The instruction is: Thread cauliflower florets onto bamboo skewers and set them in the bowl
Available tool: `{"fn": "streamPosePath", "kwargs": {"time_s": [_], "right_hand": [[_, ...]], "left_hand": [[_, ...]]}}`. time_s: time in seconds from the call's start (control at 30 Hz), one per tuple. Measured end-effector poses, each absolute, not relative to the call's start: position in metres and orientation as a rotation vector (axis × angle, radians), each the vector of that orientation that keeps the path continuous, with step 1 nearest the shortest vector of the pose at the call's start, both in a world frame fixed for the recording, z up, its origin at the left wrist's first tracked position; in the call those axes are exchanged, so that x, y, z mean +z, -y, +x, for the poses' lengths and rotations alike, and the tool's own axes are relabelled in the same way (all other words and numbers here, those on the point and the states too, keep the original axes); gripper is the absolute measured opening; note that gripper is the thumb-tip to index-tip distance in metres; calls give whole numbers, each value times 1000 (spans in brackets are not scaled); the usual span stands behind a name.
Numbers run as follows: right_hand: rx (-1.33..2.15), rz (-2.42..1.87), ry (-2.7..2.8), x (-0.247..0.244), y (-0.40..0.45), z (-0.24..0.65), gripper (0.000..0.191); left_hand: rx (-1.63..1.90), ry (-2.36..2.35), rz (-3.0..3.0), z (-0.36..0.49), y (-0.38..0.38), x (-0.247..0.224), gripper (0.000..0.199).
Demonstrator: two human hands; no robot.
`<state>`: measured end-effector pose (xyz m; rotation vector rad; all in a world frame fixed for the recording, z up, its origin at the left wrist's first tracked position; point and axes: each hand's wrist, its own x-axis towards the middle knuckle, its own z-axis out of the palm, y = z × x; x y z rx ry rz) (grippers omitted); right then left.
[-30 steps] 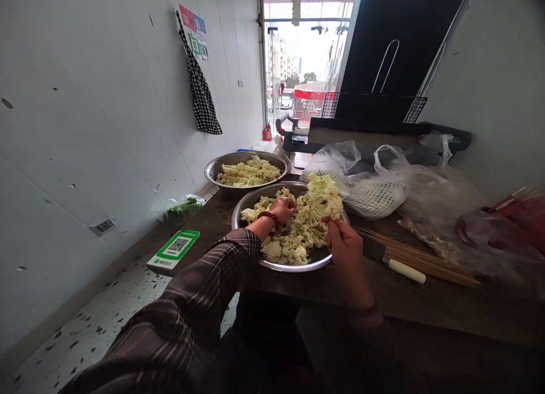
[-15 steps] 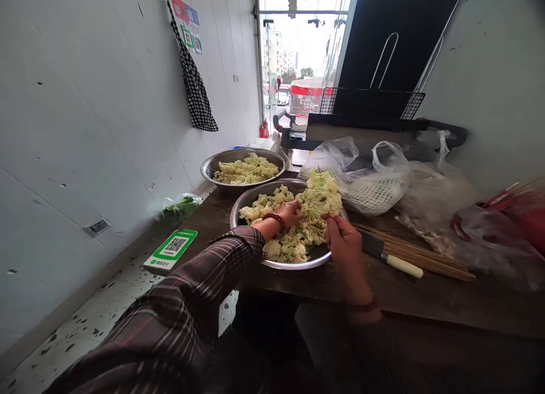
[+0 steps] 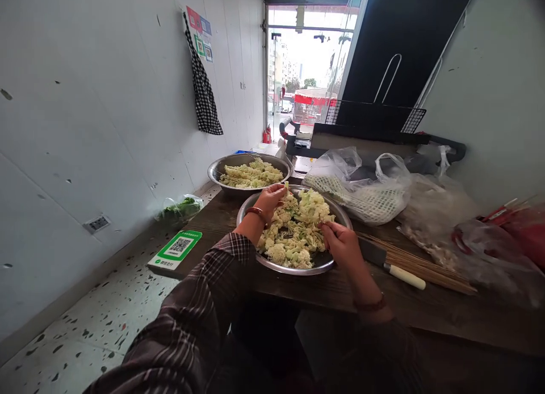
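Note:
My left hand (image 3: 269, 204) is over the back left of a metal basin (image 3: 293, 271), its fingers closed on a small cauliflower floret (image 3: 286, 185) with the pale stem sticking up. At the basin's right side, my right hand (image 3: 342, 243) pinches the lower end of a bamboo skewer, mostly hidden behind the fingers and florets. Cauliflower pieces (image 3: 314, 206) bunch together just above that pinch. Loose cauliflower florets (image 3: 287, 253) fill much of the basin below both hands.
Behind stands a second basin (image 3: 215, 179) with skewered cauliflower. To the right lie a cleaver (image 3: 406, 276), bamboo skewers (image 3: 438, 269) and plastic bags (image 3: 374, 198). A green payment-code sign (image 3: 176, 249) sits at the table's left edge, near bagged greens (image 3: 181, 206).
My left hand has risen from among the florets toward the basin's back left, now with a floret in its fingers. The skewered bunch in my right hand has tipped lower. The view has shifted slightly.

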<state>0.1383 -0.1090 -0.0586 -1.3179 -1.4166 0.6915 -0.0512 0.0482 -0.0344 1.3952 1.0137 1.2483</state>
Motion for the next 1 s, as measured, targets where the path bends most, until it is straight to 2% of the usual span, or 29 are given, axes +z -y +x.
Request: {"fn": "streamPosePath", "kwargs": {"time_s": [0.13, 0.37, 0.47, 0.63, 0.83, 1.0], "right_hand": [[586, -1457, 1853, -52, 99, 138, 36], [329, -1669, 2236, -46, 98, 141, 36], [234, -1701, 2202, -30, 100, 153, 39], [-43, -1445, 1844, 5, 85, 154, 28], [-228, -1436, 2025, 15, 56, 129, 24], [-630, -1525, 2186, 15, 57, 122, 31]], "left_hand": [[1327, -780, 1077, -55, -39, -27, 39], [1227, -687, 1149, -54, -29, -20, 34], [1221, -700, 1304, -51, -27, -21, 33], [1188, -754, 1698, -44, -21, -18, 23], [1141, -795, 1909, -41, -10, -11, 16], [1120, -869, 2022, -39, -6, -16, 14]]}}
